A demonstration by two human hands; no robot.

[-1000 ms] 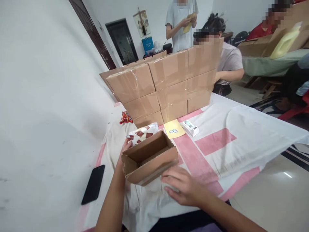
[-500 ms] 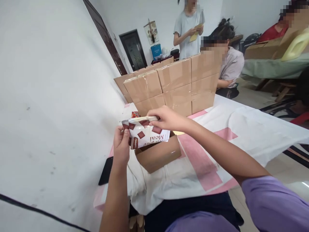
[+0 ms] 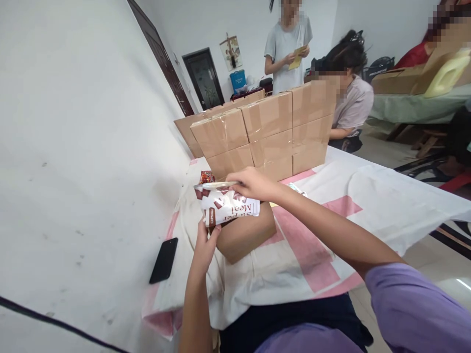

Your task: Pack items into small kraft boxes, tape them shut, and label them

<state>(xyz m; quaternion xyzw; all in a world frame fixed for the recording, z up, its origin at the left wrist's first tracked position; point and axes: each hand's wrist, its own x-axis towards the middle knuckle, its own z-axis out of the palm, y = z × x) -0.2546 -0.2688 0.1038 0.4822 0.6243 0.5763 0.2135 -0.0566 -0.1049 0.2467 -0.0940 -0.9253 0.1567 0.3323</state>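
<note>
White-and-pink cloth (image 3: 379, 193): stacked cartons (image 3: 272, 120) at back, black phone (image 3: 164, 261) at left. Printed packet (image 3: 231, 208): over brown box (image 3: 250, 238), top edge pinched in right hand (image 3: 255, 185). Left hand (image 3: 203, 247): at packet's lower corner; whether gripping, cannot tell.

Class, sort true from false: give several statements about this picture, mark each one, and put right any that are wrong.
1. The right hand grips the printed pouch at its upper edge. True.
2. The phone is held in the right hand. False: the phone lies on the tablecloth.
3. The pouch hides part of the small cardboard box. True.
4. The standing person's hands are empty. False: they hold a yellow item.
5. The left hand is near the pouch's lower edge. True.
</note>
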